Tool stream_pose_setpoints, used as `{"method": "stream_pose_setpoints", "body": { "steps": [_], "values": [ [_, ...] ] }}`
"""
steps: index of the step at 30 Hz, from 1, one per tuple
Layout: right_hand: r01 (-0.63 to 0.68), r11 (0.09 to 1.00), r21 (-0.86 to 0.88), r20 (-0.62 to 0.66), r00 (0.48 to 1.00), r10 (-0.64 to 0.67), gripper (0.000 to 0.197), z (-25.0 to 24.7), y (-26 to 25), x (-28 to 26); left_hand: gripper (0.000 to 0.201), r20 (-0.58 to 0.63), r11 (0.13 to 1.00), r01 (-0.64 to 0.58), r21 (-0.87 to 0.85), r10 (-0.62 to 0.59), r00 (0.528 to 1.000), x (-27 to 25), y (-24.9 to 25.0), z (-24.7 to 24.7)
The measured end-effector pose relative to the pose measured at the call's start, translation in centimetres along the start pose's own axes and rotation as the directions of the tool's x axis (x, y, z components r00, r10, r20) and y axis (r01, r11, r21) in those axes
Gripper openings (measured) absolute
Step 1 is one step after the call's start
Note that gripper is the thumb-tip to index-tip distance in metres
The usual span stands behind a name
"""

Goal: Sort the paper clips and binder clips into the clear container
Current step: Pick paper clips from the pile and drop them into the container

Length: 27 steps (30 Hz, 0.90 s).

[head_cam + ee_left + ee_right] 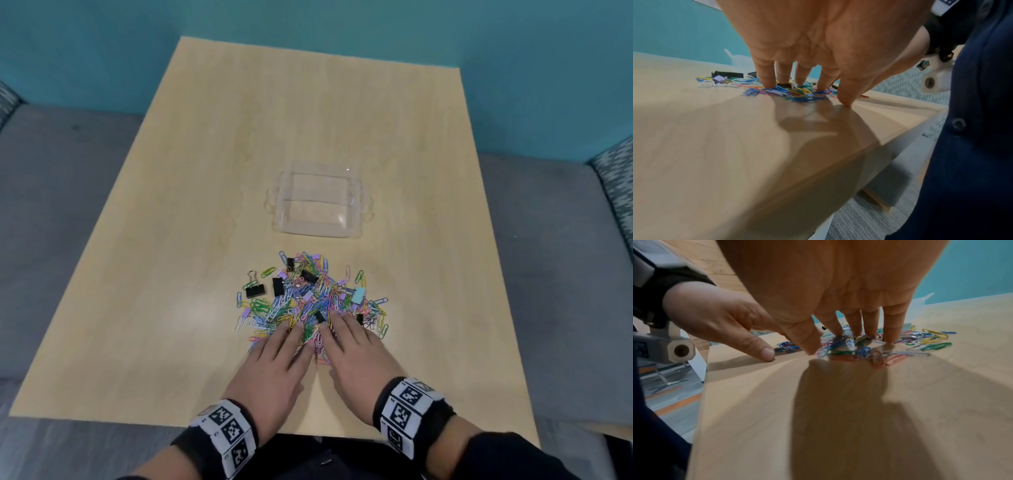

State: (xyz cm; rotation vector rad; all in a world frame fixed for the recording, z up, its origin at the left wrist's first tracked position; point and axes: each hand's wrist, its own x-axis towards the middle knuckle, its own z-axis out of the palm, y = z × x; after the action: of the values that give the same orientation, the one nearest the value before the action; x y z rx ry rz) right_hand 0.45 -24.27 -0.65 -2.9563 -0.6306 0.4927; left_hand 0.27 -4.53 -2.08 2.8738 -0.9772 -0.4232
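Teal wall, wood table. Both hands, left hand and right hand, flat, fingers straight on clip pile lower center, gripping nothing. Clips light, slippery, tangly; scoop from edges. Container empty mid-frame.

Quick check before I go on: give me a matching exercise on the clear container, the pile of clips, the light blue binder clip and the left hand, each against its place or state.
Things:
1. clear container
2. pile of clips
3. light blue binder clip
4. left hand

Places or states:
A. right part of the pile
B. straight fingers resting on the pile's near edge
C. nothing in it, beyond the pile
D. between the container and both hands

Pairs: 1-C, 2-D, 3-A, 4-B
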Motion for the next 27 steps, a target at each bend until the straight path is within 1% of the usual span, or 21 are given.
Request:
{"method": "stream_pose_setpoints", "body": {
  "steps": [3,6,9,11,13,15,17,19,21,24,27],
  "values": [
    [0.035,0.999,0.008,0.041,0.999,-0.035,0.068,0.2,0.3,-0.8,0.066,0.001,1.0,-0.021,0.005,0.021,1.0,-0.9,-0.6,0.2],
    [0.04,0.999,0.036,0.028,0.999,-0.041,0.067,0.3,0.7,-1.3,0.057,-0.009,1.0,-0.026,0.011,0.026,1.0,-1.8,-1.2,0.5],
    [-0.009,0.999,0.033,0.004,1.0,0.009,0.069,0.5,0.6,-0.7,0.064,-0.001,1.0,-0.016,0.01,0.017,1.0,-1.6,-1.2,0.4],
    [-0.003,1.0,0.018,0.026,1.0,0.002,0.07,0.6,0.2,-0.4,0.065,0.0,1.0,-0.018,0.014,0.018,1.0,-1.2,-1.1,0.1],
    [0.022,1.0,0.014,0.055,0.998,-0.023,0.069,0.5,-0.2,-0.6,0.058,-0.015,0.999,-0.037,0.025,0.038,0.999,-1.3,-1.2,-0.2],
    [0.034,0.998,0.044,0.037,0.999,-0.036,0.063,0.0,0.0,-0.6,0.048,-0.025,0.997,-0.063,0.035,0.064,0.998,-1.7,-1.6,-0.2],
    [0.023,0.997,0.068,0.0,1.0,-0.023,0.061,-0.6,0.4,-0.1,0.045,-0.026,0.999,-0.042,0.027,0.042,0.999,-2.1,-2.0,0.0],
    [0.023,0.997,0.078,-0.029,0.999,-0.021,0.066,-1.0,0.7,0.9,0.045,-0.012,1.0,0.005,0.009,-0.005,1.0,-2.3,-2.0,0.1],
    [0.048,0.996,0.074,-0.033,0.998,-0.046,0.07,-1.2,0.8,2.1,0.046,0.007,1.0,0.014,-0.002,-0.014,1.0,-2.3,-1.8,0.2],
    [0.05,0.998,0.037,-0.001,0.999,-0.05,0.073,-1.1,0.7,2.5,0.045,0.021,1.0,-0.027,-0.009,0.027,0.999,-2.6,-1.6,0.2],
    [0.047,0.998,0.042,0.016,0.999,-0.048,0.069,-0.8,0.8,1.2,0.042,-0.006,0.997,-0.074,-0.018,0.074,0.997,-3.3,-1.9,0.2]
  ]
}}
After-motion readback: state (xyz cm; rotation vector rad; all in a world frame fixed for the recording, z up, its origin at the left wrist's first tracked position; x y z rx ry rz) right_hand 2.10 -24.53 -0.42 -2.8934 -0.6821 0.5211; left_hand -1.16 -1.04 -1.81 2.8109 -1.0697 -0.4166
